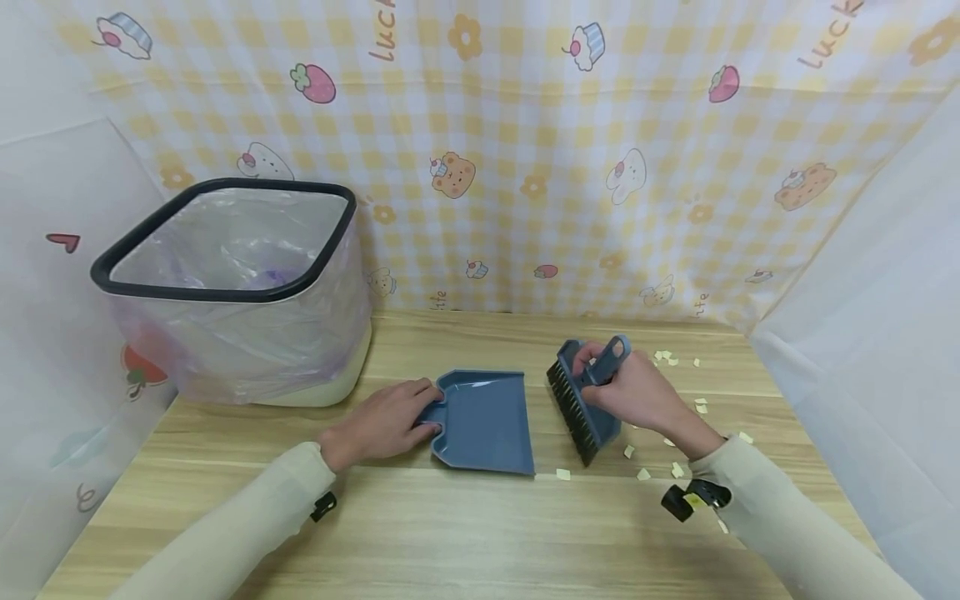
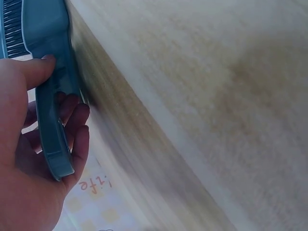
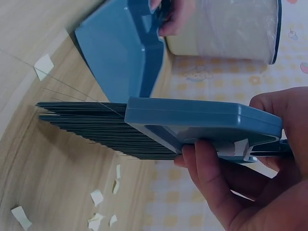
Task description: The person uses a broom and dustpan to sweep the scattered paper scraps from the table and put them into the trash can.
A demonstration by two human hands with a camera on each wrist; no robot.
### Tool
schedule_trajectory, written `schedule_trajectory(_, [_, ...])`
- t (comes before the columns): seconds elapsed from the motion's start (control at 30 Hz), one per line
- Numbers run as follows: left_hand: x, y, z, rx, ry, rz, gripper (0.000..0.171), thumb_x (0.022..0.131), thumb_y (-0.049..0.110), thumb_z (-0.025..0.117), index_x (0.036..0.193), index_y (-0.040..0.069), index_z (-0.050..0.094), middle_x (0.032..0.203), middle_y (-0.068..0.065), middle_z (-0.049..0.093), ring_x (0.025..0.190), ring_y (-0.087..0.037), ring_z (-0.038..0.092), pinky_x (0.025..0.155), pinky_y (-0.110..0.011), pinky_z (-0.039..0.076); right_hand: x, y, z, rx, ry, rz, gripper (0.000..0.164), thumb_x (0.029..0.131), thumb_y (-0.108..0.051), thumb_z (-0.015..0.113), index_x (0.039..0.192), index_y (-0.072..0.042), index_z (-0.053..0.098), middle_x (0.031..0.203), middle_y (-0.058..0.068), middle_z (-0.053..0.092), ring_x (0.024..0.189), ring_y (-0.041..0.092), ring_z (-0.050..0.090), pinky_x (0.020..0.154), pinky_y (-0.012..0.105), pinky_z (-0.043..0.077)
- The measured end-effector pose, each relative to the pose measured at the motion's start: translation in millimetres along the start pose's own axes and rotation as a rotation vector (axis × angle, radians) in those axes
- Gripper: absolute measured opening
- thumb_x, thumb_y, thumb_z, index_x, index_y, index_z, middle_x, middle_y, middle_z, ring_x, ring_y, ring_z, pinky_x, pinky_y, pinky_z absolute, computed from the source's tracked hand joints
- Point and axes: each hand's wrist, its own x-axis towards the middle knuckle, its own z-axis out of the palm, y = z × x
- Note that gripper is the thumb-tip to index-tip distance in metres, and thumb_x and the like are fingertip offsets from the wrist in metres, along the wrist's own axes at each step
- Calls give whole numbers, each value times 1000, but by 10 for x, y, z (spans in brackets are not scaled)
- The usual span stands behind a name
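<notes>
A blue dustpan [image 1: 483, 421] lies on the wooden table, its wide mouth facing right. My left hand [image 1: 386, 421] grips its short handle [image 2: 55, 130], thumb on top and fingers curled beneath. To the right, my right hand [image 1: 630, 387] holds a blue hand brush [image 3: 202, 120] by its head and handle base, the handle sticking up. The brush's dark bristles [image 1: 572, 417] point down and left toward the table, a short gap from the dustpan's mouth. One small pale yellow paper scrap [image 1: 563, 474] lies between the dustpan and the brush.
Several more paper scraps [image 1: 677, 470] are scattered around and behind my right hand. At the back left stands a white bin [image 1: 348, 375] with a black rim [image 1: 225, 293] and a clear bag liner. A yellow checked cloth [image 1: 510, 242] hangs along the table's back edge.
</notes>
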Motion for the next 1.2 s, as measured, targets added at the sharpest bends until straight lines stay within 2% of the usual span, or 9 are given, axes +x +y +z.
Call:
schedule_trajectory(0.2, [2,-10,-8,-6,9,23,37,108,24,73,134,-1,69,124,-13,73,110,-29,74,96,-50,60,-34,27,-110,0,1,7,21,83,-2,73,101,-11,72,79,1,69,66,20,59,62,38,50])
schedule_trajectory(0.53, [13,-43,-28,-18,13,32,37,107,27,76,134,2,71,119,-11,76,100,-24,76,87,-46,63,-67,202,-336,-69,37,39,20,83,-1,74,100,-12,72,85,3,70,74,25,59,68,41,47])
schedule_trajectory(0.87, [37,-79,-48,1,-10,84,41,108,25,74,137,-3,72,122,-15,76,110,-31,76,96,-49,62,-61,388,-496,-147,76,85,22,82,-3,76,102,-12,73,92,7,74,78,27,63,69,40,48])
schedule_trajectory(1.07, [40,-62,-68,4,-17,101,40,107,22,75,136,-5,72,123,-16,77,112,-31,76,96,-49,62,-27,418,-554,-200,87,88,22,83,-4,76,103,-13,72,86,6,73,71,25,60,64,40,46])
schedule_trajectory(1.2, [40,-49,-80,13,-25,100,39,108,23,74,136,-5,72,122,-16,77,111,-31,76,95,-48,62,15,421,-566,-266,94,52,22,83,-4,75,103,-14,72,82,4,72,66,23,57,62,41,44])
